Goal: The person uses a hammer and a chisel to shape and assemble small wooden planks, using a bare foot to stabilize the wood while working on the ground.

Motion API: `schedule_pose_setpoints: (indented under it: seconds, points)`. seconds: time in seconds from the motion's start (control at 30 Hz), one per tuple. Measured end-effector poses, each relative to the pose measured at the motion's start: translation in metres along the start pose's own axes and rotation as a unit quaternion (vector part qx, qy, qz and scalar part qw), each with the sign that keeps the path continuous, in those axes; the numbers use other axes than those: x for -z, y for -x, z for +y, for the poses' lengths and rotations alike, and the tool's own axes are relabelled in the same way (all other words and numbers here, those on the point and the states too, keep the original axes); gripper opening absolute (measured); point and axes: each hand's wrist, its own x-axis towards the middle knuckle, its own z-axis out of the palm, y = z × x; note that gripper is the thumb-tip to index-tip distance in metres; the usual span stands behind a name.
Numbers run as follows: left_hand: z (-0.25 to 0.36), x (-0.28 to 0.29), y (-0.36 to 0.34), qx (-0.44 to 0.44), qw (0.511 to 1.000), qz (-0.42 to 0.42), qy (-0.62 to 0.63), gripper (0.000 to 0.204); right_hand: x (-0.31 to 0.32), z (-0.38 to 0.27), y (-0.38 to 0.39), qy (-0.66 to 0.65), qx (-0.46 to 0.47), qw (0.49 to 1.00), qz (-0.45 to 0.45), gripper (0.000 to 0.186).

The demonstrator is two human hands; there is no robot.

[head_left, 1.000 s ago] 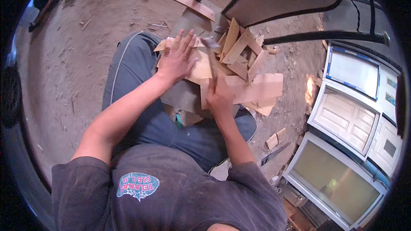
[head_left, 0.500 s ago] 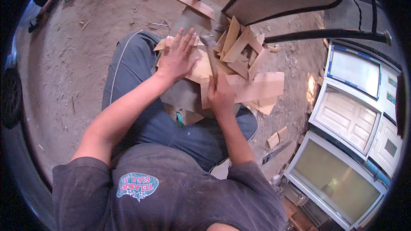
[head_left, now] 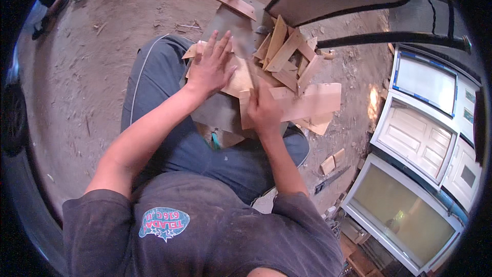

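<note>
I sit with pale wooden pieces (head_left: 239, 76) on a grey metal sheet (head_left: 208, 112) over my lap. My left hand (head_left: 207, 69) lies on the wood with its fingers stretched out. My right hand (head_left: 262, 110) is closed round the wooden handle of a hammer (head_left: 252, 76), whose head is blurred beyond my left fingertips. Beside it a wide pale board (head_left: 315, 103) lies crosswise, and a pile of short wooden offcuts (head_left: 282, 51) sits behind. A narrow wooden strip (head_left: 225, 1) lies farther back.
A black-framed metal structure (head_left: 348, 10) stands behind the pile. White framed panels (head_left: 415, 138) line the right. A dirt floor (head_left: 87, 82) holds scraps and small blocks (head_left: 332, 161). A wheel (head_left: 14, 118) is at the left edge, and another person (head_left: 46, 10) is at the top left.
The hammer head has become more blurred, as if in motion. My left hand stays spread on the wood, and my right hand stays on the handle with little shift.
</note>
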Motion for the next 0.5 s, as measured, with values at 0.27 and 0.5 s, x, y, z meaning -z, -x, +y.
schedule_pose_setpoints:
  seconds: [0.27,0.5]
  points:
    - [0.003,0.000,0.002,-0.001,0.999,-0.014,0.048,0.081,-0.004,0.002,0.005,0.014,-0.053,0.998,-0.013,0.034]
    - [0.003,0.000,0.000,0.002,1.000,0.013,-0.010,0.077,0.024,0.006,0.018,-0.056,-0.109,0.992,0.005,0.039]
